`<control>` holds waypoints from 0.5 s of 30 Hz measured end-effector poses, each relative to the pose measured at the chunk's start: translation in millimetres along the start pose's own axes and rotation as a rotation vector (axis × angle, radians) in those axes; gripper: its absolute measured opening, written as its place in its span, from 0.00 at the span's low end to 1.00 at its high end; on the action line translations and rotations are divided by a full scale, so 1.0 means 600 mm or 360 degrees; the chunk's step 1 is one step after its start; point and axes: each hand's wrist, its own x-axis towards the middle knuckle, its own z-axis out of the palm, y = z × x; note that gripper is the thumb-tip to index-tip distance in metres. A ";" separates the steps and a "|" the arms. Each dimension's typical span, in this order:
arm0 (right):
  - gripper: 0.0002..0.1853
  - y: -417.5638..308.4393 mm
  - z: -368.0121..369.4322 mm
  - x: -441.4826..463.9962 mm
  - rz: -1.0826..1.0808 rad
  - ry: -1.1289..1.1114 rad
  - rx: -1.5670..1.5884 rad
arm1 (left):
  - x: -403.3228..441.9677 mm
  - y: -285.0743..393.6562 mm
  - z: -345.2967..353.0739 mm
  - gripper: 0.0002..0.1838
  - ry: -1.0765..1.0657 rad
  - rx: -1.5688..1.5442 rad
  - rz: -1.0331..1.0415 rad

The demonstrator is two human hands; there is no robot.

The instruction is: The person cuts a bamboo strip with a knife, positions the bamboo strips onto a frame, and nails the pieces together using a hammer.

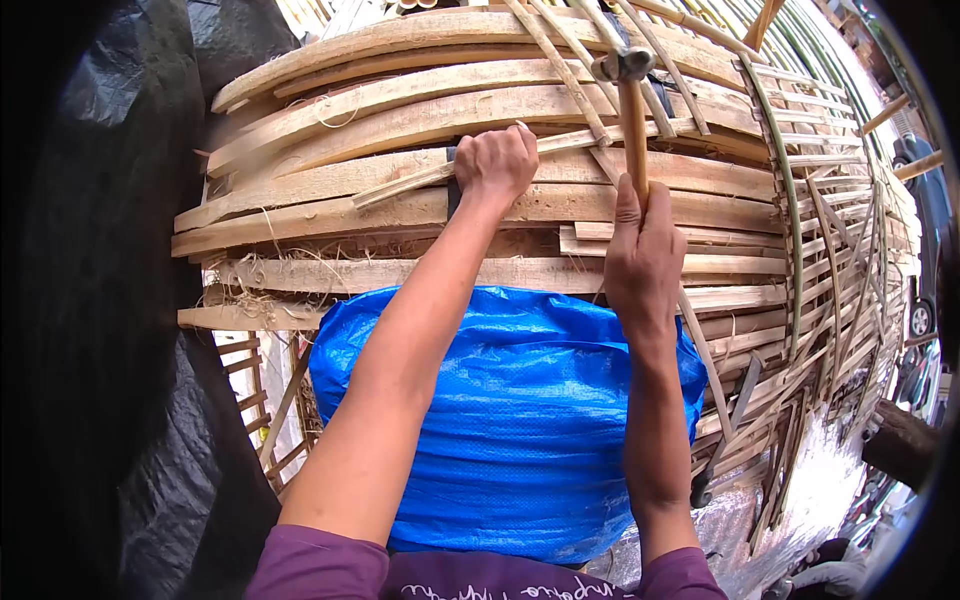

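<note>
My right hand (pixel 645 258) is wrapped round the wooden handle of a hammer (pixel 634 130), whose metal head points away from me. Farther left, my left hand (pixel 496 165) is closed over a split bamboo strip (pixel 405 186) lying slantwise across rough wooden planks (pixel 400 212). The strip runs on to the right beneath the hammer, and its middle is hidden by the hand. Several thinner strips (pixel 565 68) cross the planks beyond the hammer head. Something dark shows beneath the left hand, but I cannot make out what it is.
A blue tarp (pixel 520 410) covers my lap. Black sheeting (pixel 90 300) hangs at the left. Bamboo lattice panels (pixel 820 180) stand at the right, with a long dark blade-like tool (pixel 735 420) lying nearer. Wood shavings (pixel 270 280) lie among the planks. A vehicle (pixel 925 230) is at the far right.
</note>
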 end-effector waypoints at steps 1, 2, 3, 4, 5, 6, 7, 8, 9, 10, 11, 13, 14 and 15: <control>0.15 -0.025 -0.014 0.000 -0.0055 0.0087 0.0088 | 0.002 -0.001 -0.002 0.28 -0.0038 -0.0001 -0.0007; 0.15 -0.042 -0.024 -0.002 -0.0108 0.0179 0.0176 | 0.002 -0.001 -0.003 0.28 -0.0075 -0.0003 -0.0010; 0.14 -0.049 -0.026 -0.004 -0.0094 0.0199 0.0254 | 0.000 0.000 -0.002 0.29 -0.0030 -0.0024 0.0005; 0.14 -0.032 -0.012 -0.004 -0.0091 0.0196 0.0257 | 0.001 -0.002 -0.003 0.29 -0.0032 -0.0020 0.0003; 0.13 0.006 0.017 -0.006 -0.0161 0.0234 0.0149 | 0.001 -0.002 -0.003 0.29 -0.0027 -0.0004 0.0005; 0.13 0.046 0.044 -0.013 -0.0230 0.0272 0.0034 | -0.001 -0.001 -0.003 0.29 -0.0024 0.0007 0.0009; 0.13 0.093 0.074 -0.026 -0.0086 0.0054 -0.0258 | 0.001 0.001 -0.001 0.29 -0.0017 0.0000 0.0016; 0.13 0.124 0.093 -0.034 0.0056 -0.0166 -0.0547 | 0.003 -0.001 0.001 0.29 0.0035 -0.0018 0.0027; 0.14 0.120 0.096 -0.041 0.0047 -0.0122 -0.0530 | -0.003 0.000 0.000 0.29 0.0068 -0.0032 0.0042; 0.14 0.121 0.092 -0.036 0.0044 -0.0103 -0.0526 | 0.005 0.004 -0.002 0.29 0.0081 -0.0033 0.0057; 0.14 0.122 0.088 -0.031 0.0038 -0.0109 -0.0452 | 0.009 0.002 -0.004 0.29 0.0035 -0.0008 0.0025; 0.14 0.123 0.083 -0.041 0.0116 -0.0138 -0.0327 | 0.001 0.001 -0.005 0.28 -0.0110 0.0011 -0.0051; 0.14 0.124 0.083 -0.040 0.0107 -0.0124 -0.0336 | 0.004 0.002 -0.006 0.28 -0.0098 -0.0002 -0.0044; 0.14 0.128 0.083 -0.045 0.0102 -0.0113 -0.0304 | 0.002 -0.001 0.000 0.27 -0.0034 -0.0026 -0.0005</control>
